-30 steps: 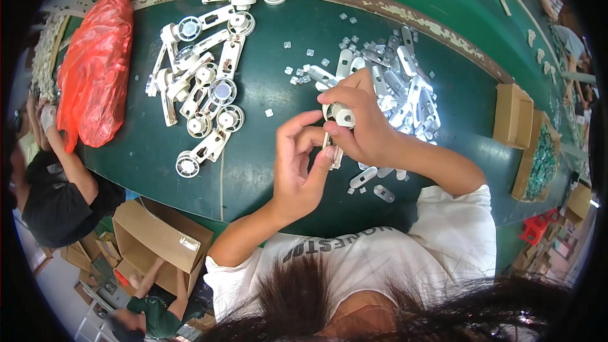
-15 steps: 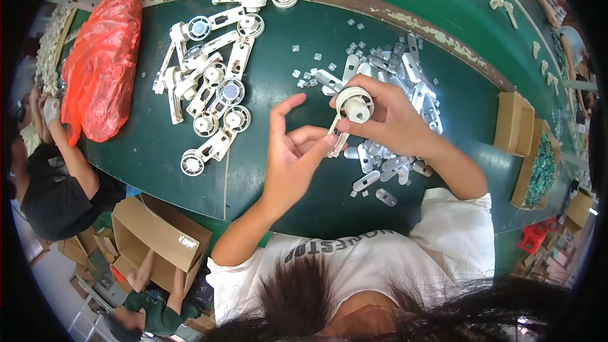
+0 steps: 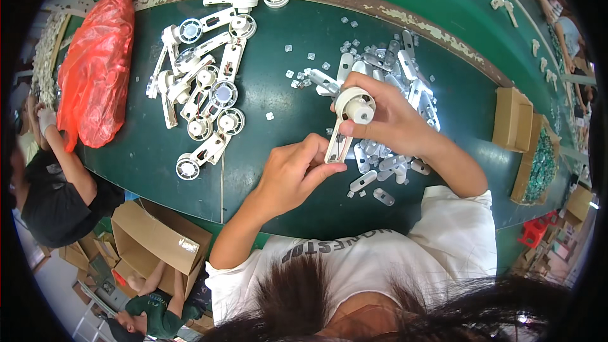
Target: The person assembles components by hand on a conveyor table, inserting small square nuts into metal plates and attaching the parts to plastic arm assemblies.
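A white plastic housing [image 3: 337, 144], with a round drum-shaped head and a flat open arm, is held upright in front of my chest. My right hand [image 3: 398, 121] is closed around its round head, thumb across the front. At the lower end of the arm, my left hand [image 3: 286, 174] is closed, with thumb and fingers pinching the tip. Some small dark parts show inside the arm's hollow. Behind and below my right hand lies a heap of clear oval plastic covers [image 3: 364, 181]. Small clear square pieces [image 3: 289, 74] are scattered beside that heap.
Several similar white housings [image 3: 223, 94] are piled on the green table [image 3: 266, 44] to the left. Beyond them lies a red plastic bag [image 3: 98, 69]. Cardboard trays [image 3: 513, 119] stand at right, one holding green parts [image 3: 539, 164]. Other people work at left near a large carton [image 3: 152, 234].
My left hand has moved down to the lower end of the housing, and its spread fingers have closed there. The housing now hangs more upright in my right hand.
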The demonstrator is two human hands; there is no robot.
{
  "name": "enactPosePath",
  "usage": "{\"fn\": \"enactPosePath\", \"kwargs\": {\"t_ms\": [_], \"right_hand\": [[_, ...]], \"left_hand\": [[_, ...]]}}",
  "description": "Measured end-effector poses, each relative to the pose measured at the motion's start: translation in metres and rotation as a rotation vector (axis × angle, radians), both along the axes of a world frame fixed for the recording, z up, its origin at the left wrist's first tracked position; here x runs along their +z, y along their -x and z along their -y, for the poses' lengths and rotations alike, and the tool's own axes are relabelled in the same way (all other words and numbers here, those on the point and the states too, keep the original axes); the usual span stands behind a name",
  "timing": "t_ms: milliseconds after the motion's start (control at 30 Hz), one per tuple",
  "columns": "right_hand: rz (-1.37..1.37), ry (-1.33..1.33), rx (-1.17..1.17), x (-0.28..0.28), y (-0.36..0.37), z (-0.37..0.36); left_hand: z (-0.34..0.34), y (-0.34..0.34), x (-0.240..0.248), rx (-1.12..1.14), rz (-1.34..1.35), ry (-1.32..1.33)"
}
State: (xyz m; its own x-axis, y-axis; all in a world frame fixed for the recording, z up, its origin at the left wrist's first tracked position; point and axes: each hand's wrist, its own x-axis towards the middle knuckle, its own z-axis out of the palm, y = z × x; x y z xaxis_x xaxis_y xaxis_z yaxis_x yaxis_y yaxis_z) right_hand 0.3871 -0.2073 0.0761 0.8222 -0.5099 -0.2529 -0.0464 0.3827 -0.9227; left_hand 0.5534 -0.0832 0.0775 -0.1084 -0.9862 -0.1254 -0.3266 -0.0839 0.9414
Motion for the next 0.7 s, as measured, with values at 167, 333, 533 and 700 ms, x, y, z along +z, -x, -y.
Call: {"fn": "enactPosePath", "kwargs": {"t_ms": [167,333,533,700], "right_hand": [[-0.044,-0.041,0.054,0.012,0.003,0.003],[0.037,-0.143,0.072,0.010,0.005,0.005],[-0.205,0.047,0.097,0.018,-0.020,0.043],[-0.140,0.212,-0.175,-0.035,-0.076,0.227]], "left_hand": [[0.000,0.004,-0.004,-0.074,0.117,0.138],[0.000,0.009,0.006,-0.119,-0.023,0.166],[0.006,0.005,0.001,0.121,0.087,0.061],[-0.001,-0.003,-0.006,0.279,0.387,0.166]]}}
